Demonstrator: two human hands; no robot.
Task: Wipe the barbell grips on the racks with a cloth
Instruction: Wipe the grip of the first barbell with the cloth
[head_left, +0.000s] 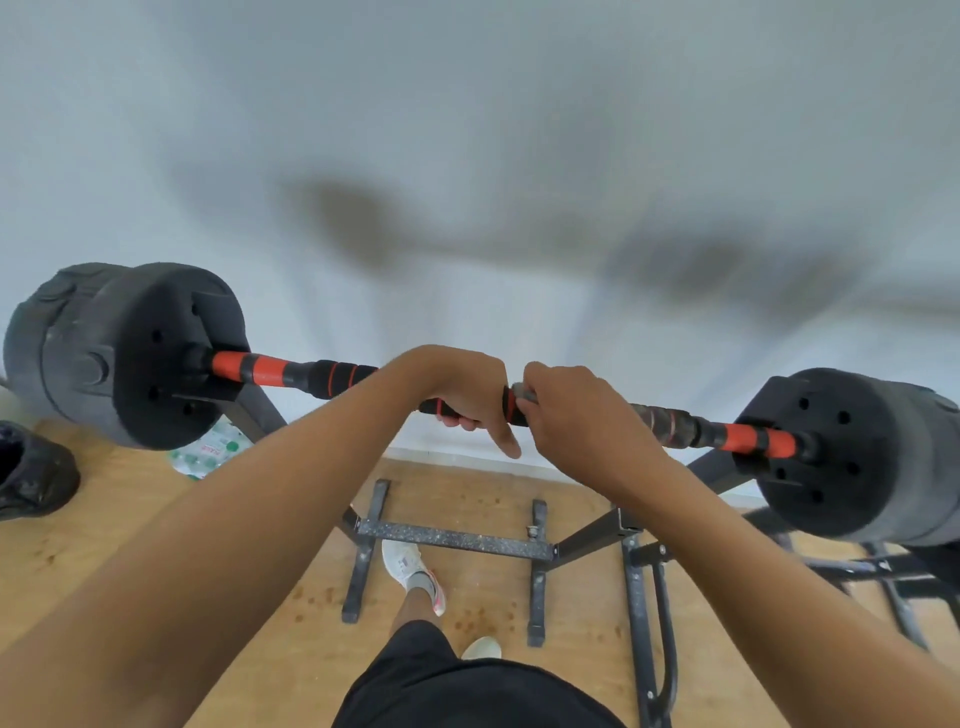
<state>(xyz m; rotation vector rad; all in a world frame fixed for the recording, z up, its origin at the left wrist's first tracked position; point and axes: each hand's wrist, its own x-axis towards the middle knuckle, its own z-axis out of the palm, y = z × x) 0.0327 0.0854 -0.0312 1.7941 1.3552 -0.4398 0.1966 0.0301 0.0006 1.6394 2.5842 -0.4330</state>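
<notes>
Your barbell (311, 376) lies across the rack (457, 540). It is black with red-banded foam grips and has a dark plate (156, 358) at each end. Your left hand (467, 395) curls round the middle grip, forefinger pointing down. Just beside it, your right hand (566, 410) clutches a grey cloth (522, 391) against the bar.

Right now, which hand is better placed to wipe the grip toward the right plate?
Right. The right hand pinches what looks like the cloth on the bar, nearest that grip; the left hand merely holds the bar's middle.
</notes>
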